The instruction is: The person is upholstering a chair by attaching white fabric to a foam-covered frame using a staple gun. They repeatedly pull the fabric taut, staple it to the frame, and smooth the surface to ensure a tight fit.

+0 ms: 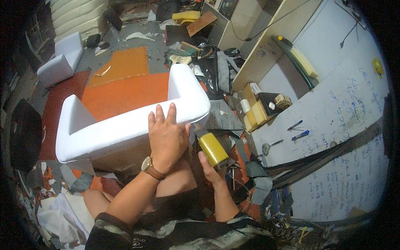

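Note:
A white upholstered armchair frame (121, 121), U-shaped with two raised sides, lies across my lap and knees. My left hand (166, 135) lies on its long white edge, fingers stretched out and slightly spread, with a watch on the wrist. In my right hand (210, 168) is a yellow tool that looks like a staple gun (213, 149). Its narrow front end is close to the underside edge of the white piece at the right corner; whether it touches cannot be made out. The fingers under the tool are mostly hidden.
Orange sheets (125, 93) cover the floor beyond. A second white upholstered piece (62, 60) stands at the far left. On my right, a white board (316, 166) with handwriting carries pens (300, 135). Yellow blocks (258, 112) and scraps lie near. White cloth (66, 216) is heaped at lower left.

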Demonstrator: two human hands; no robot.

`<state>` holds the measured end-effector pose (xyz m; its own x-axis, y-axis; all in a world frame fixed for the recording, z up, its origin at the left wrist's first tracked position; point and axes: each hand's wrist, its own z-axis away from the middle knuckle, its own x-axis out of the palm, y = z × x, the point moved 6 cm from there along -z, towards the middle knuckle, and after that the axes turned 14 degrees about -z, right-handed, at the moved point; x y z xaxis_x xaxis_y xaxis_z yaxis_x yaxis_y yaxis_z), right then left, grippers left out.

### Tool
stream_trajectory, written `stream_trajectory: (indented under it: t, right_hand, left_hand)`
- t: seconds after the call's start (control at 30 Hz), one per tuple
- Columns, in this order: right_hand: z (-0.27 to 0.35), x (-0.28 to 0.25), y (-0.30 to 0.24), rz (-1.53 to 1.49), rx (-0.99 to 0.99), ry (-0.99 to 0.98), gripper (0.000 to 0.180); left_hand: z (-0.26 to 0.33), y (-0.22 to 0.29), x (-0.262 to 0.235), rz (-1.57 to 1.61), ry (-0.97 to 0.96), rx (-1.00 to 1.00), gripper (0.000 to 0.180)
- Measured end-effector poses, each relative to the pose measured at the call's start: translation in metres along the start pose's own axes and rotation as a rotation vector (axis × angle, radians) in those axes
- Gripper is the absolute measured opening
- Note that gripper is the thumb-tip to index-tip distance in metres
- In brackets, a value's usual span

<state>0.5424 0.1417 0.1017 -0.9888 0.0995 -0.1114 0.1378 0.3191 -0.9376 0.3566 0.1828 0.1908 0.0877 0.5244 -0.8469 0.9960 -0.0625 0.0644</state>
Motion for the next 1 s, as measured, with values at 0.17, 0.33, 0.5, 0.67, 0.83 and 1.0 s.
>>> stream_trajectory:
  t: [0.17,0.33,0.5,0.67,0.83,1.0]
  right_hand:
    - [-0.001,0.010,0.008,0.113,-0.085,0.022,0.023]
    - [-0.003,0.009,0.005,0.101,-0.076,0.029,0.023]
    - [-0.005,0.010,0.012,-0.044,0.134,-0.034,0.028]
    - [0.017,0.007,0.049,0.013,0.178,0.029,0.029]
    - [0.011,0.028,0.021,0.113,0.057,-0.021,0.026]
    - [0.025,0.020,0.053,-0.015,0.002,0.107,0.028]
  left_hand:
    - [-0.001,0.001,-0.001,0.020,-0.013,0.014,0.026]
    - [0.001,-0.003,-0.008,0.006,-0.036,0.041,0.022]
    - [0.016,-0.012,-0.017,-0.051,0.008,0.024,0.017]
    - [0.013,-0.017,-0.011,0.064,-0.014,0.022,0.014]
    - [0.012,-0.018,-0.011,0.044,-0.019,0.024,0.011]
    - [0.012,-0.017,-0.012,0.095,-0.012,0.052,0.015]
